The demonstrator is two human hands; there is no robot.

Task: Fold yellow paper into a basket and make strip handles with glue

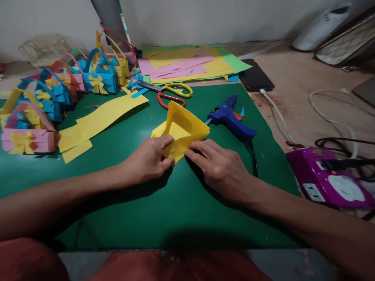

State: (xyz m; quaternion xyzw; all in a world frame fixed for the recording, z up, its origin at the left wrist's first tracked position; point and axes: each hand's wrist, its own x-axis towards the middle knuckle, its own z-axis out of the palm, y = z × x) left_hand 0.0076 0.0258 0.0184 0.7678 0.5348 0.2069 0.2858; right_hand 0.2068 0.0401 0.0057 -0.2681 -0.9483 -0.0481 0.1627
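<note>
Between my hands, just above the green board (140,218), is a folded piece of yellow paper (187,127) shaped like an open box with raised sides. My left hand (150,158) pinches its near left edge between thumb and fingers. At the near right corner, my right hand (218,162) closes its fingertips on the same paper. A blue glue gun (234,119) lies just beyond my right hand. Scissors (172,91) with one yellow and one red handle rest behind the folded paper. Flat yellow paper strips (102,121) lie to the left.
Several small paper baskets with bows, among them a pink one (29,136), stand at the left. Coloured paper sheets (187,64) are stacked at the back, beside a black phone (256,76). A purple power box (328,179) with cables sits at the right.
</note>
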